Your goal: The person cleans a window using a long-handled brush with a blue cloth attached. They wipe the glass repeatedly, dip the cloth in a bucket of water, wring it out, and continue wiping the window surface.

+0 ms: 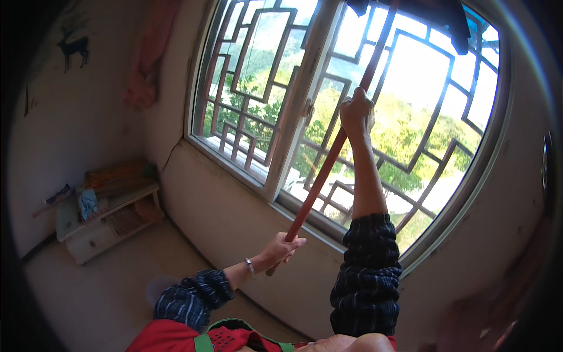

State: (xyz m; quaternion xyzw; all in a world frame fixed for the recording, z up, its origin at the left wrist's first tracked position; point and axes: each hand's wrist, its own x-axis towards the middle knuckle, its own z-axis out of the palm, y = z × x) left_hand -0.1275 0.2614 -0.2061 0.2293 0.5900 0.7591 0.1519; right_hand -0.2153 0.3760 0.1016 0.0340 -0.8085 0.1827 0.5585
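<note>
A long reddish pole point(324, 174) runs slantwise up across the window in the head view. My left hand point(281, 250) is closed round it near its lower end, below the window sill. Higher up, my right hand point(358, 112) grips the same pole in front of the window lattice, with that arm stretched upward. At the top edge of the view, the pole reaches a dark cloth-like thing point(433, 15), whose upper part is cut off; whether they touch, I cannot tell.
The sliding window point(290, 132) has a metal lattice point(440, 127) outside it. A low white cabinet point(90, 240) stands in the left corner, with a light blue cloth or bag point(88, 203) on it. A pink curtain point(147, 66) hangs left of the window.
</note>
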